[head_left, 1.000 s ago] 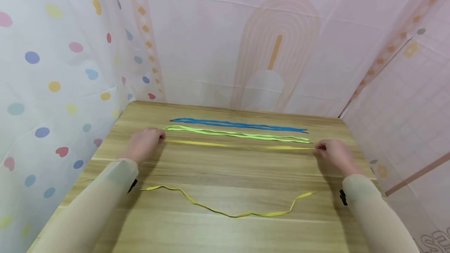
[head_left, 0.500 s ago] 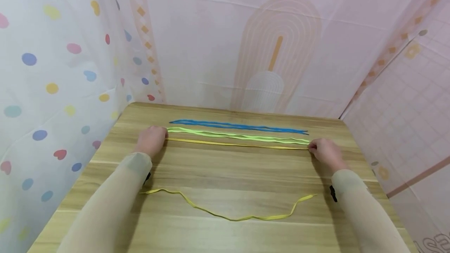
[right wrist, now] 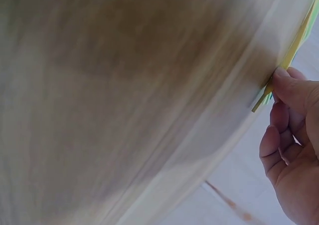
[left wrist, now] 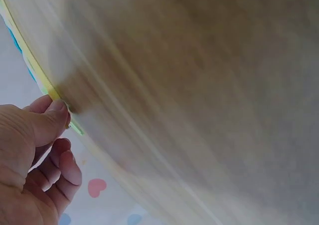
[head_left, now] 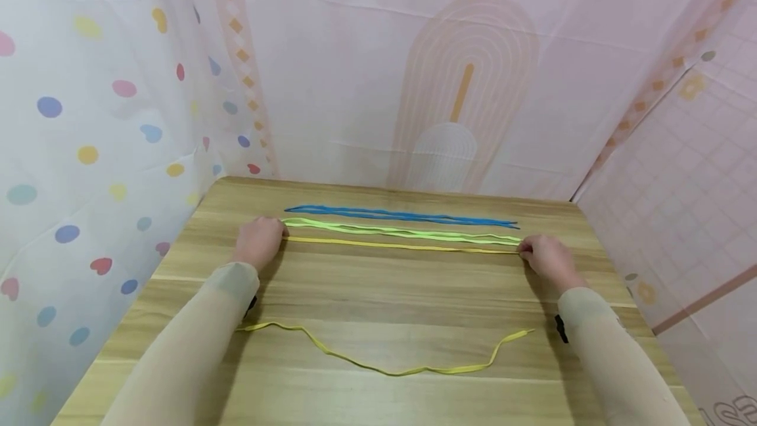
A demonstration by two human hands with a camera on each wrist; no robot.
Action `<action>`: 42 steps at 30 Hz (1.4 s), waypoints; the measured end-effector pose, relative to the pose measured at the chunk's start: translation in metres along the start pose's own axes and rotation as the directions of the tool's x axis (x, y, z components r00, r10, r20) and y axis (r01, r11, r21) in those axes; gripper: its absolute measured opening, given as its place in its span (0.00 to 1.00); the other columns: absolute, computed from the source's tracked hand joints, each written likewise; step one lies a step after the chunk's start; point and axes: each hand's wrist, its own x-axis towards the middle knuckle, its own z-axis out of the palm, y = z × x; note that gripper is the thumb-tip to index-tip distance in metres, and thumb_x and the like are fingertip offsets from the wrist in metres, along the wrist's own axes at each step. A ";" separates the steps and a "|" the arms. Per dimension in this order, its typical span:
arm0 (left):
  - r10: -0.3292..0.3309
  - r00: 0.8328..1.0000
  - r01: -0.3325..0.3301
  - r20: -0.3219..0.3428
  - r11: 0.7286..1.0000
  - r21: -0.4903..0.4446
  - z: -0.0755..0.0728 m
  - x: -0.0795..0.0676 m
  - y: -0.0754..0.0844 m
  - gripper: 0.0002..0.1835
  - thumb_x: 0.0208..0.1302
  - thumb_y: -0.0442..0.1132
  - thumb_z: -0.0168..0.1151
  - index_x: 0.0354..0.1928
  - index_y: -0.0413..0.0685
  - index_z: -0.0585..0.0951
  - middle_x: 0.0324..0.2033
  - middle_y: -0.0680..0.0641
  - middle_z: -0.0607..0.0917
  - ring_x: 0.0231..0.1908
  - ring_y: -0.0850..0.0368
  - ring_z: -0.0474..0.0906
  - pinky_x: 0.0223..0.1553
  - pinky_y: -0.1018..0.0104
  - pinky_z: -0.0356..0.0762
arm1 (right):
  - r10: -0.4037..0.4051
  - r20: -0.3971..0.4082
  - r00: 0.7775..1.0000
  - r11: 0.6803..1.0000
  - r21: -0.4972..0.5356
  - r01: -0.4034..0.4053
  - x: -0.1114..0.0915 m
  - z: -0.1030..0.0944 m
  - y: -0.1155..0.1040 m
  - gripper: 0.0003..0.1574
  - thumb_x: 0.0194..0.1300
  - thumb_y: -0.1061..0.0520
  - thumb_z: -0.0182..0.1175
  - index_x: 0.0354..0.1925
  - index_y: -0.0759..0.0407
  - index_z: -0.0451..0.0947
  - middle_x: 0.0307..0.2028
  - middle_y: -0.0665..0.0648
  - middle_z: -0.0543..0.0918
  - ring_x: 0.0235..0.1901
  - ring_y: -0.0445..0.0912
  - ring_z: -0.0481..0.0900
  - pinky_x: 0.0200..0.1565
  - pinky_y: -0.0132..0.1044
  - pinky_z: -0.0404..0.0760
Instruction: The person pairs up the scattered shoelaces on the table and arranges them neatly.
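Note:
A yellow shoelace [head_left: 402, 246] runs nearly straight between my two hands, close in front of the neon green laces. My left hand [head_left: 260, 242] pinches its left end between thumb and fingertips, as the left wrist view also shows. The right hand [head_left: 549, 258] pinches the other end; in the right wrist view the lace's narrow tip [right wrist: 259, 104] sticks out past the thumb. Neon green shoelaces [head_left: 402, 231] lie side by side just beyond it, their ends right by my fingers. Farther back are blue shoelaces [head_left: 402, 215], also laid lengthwise.
Nearer to me, a second yellow shoelace [head_left: 396, 373] lies in a loose curve on the wooden table [head_left: 378, 294]. A pale printed curtain [head_left: 343, 84] hangs behind the table's far edge, with a dotted one [head_left: 118, 150] at the left.
Both hands have moved inward and the yellow lace has come close to the green ones. It was blurred in motion and now looks sharp and still. The other laces stay put.

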 end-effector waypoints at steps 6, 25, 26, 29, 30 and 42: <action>0.005 1.000 -0.005 -0.020 1.000 0.019 0.002 -0.003 0.001 0.13 0.74 0.26 0.61 0.47 0.45 0.93 0.48 0.39 0.93 0.49 0.37 0.90 0.47 0.36 0.88 | -0.010 0.011 1.000 1.000 -0.007 0.010 0.001 0.002 0.000 0.09 0.76 0.64 0.63 0.47 0.60 0.90 0.52 0.67 0.90 0.54 0.68 0.84 0.56 0.65 0.82; 0.027 0.999 -0.024 -0.045 0.996 0.083 0.002 -0.007 -0.002 0.12 0.75 0.27 0.61 0.48 0.45 0.91 0.48 0.38 0.92 0.48 0.37 0.89 0.43 0.38 0.90 | -0.038 -0.029 0.999 0.999 0.027 0.038 -0.002 0.002 0.001 0.11 0.73 0.66 0.66 0.50 0.60 0.91 0.54 0.68 0.89 0.54 0.66 0.86 0.56 0.63 0.85; 0.027 0.999 -0.024 -0.044 0.996 0.082 0.002 -0.008 -0.003 0.12 0.75 0.27 0.61 0.49 0.45 0.91 0.48 0.37 0.92 0.48 0.37 0.89 0.43 0.38 0.90 | -0.038 -0.031 0.999 0.999 0.032 0.039 -0.003 0.002 0.001 0.11 0.73 0.66 0.66 0.50 0.60 0.91 0.53 0.68 0.89 0.53 0.66 0.86 0.55 0.62 0.85; 0.026 0.999 -0.023 -0.048 0.998 0.066 0.003 -0.008 -0.008 0.11 0.75 0.27 0.62 0.49 0.44 0.90 0.47 0.37 0.92 0.47 0.37 0.89 0.43 0.38 0.89 | -0.043 -0.036 0.998 0.998 0.044 0.045 -0.003 0.002 0.002 0.11 0.72 0.67 0.66 0.50 0.61 0.90 0.52 0.68 0.89 0.51 0.64 0.87 0.54 0.61 0.86; 0.025 0.998 -0.022 -0.053 0.998 0.057 0.003 -0.009 -0.009 0.10 0.75 0.28 0.63 0.48 0.44 0.90 0.47 0.37 0.92 0.47 0.37 0.88 0.42 0.38 0.89 | -0.043 -0.038 0.998 0.998 0.049 0.045 -0.004 0.001 0.003 0.11 0.72 0.67 0.67 0.50 0.61 0.90 0.52 0.69 0.89 0.51 0.64 0.87 0.54 0.61 0.86; 0.013 0.993 -0.016 -0.115 1.000 -0.027 -0.001 -0.026 -0.029 0.09 0.75 0.37 0.66 0.49 0.42 0.90 0.45 0.36 0.92 0.45 0.35 0.89 0.45 0.37 0.88 | -0.057 -0.036 0.998 0.996 0.062 0.059 -0.009 0.001 0.007 0.14 0.70 0.68 0.67 0.53 0.64 0.88 0.53 0.69 0.88 0.50 0.65 0.87 0.54 0.62 0.85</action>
